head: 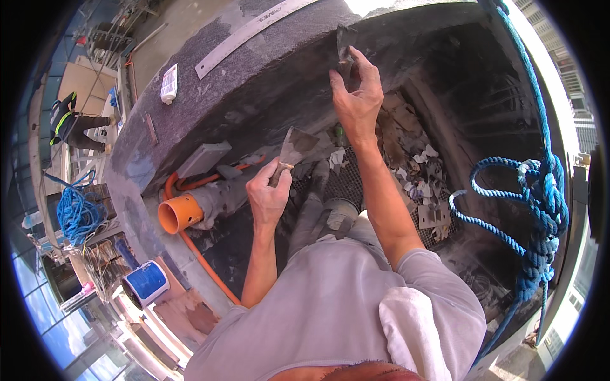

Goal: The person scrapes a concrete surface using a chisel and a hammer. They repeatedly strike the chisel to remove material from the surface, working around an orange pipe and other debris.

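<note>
My left hand (269, 193) grips a putty knife (299, 143) by its handle end, the broad blade pointing up and smeared with grey material. Farther out, my right hand (358, 97) has its thumb and fingers around a second, darker putty knife (345, 43). That blade is up by the dark wall (286, 81) below the ledge; whether it touches the wall I cannot tell. On the speckled ledge (190, 114) above lie a long metal ruler (252, 38) and a white tube (169, 85) bearing writing.
An orange pipe (177, 214) and orange hose (209, 266) are at my left. Scraps (424, 176) litter the recess floor around my legs. Knotted blue rope (545, 214) hangs at right. A blue-and-white can (147, 283) lies lower left; a co-worker (81, 126) bends over beyond the ledge.
</note>
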### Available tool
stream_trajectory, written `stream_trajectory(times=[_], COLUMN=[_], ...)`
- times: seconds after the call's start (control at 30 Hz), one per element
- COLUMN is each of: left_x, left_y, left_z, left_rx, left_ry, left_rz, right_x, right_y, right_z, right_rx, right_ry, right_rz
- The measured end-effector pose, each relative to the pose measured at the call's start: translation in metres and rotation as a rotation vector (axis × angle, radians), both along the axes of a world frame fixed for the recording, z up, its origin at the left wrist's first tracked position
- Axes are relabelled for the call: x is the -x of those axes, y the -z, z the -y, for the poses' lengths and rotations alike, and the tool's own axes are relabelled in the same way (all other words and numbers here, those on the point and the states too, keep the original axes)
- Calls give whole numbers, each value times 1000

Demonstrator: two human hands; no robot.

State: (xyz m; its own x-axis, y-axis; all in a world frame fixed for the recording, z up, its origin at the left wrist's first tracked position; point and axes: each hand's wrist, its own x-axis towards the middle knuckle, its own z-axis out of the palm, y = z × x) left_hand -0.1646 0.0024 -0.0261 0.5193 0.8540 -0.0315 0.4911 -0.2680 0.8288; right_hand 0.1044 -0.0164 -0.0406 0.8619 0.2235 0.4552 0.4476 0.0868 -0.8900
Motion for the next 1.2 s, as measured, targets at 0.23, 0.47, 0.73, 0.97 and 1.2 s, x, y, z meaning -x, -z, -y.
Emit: stream_trajectory(times=[0.23,0.47,0.73,0.97,1.2], left_x=[8,9,17,42,27], left_y=[3,1,6,-18,-18], left_z=[-2,-1,-2,7,58], left_rx=[-20,-28,1,99,393], left_ry=[-16,-27,-64,-108,80], left_rz=[22,6,53,45,316], right_x=[23,17,27,41,-11], right_y=[-4,5,31,5,-67], right_z=[9,14,-28,59,156], right_rx=[111,17,-121,279,494], right_ry=[-137,-167,-190,-649,-1121], right_rz=[54,45,-38,-66,204])
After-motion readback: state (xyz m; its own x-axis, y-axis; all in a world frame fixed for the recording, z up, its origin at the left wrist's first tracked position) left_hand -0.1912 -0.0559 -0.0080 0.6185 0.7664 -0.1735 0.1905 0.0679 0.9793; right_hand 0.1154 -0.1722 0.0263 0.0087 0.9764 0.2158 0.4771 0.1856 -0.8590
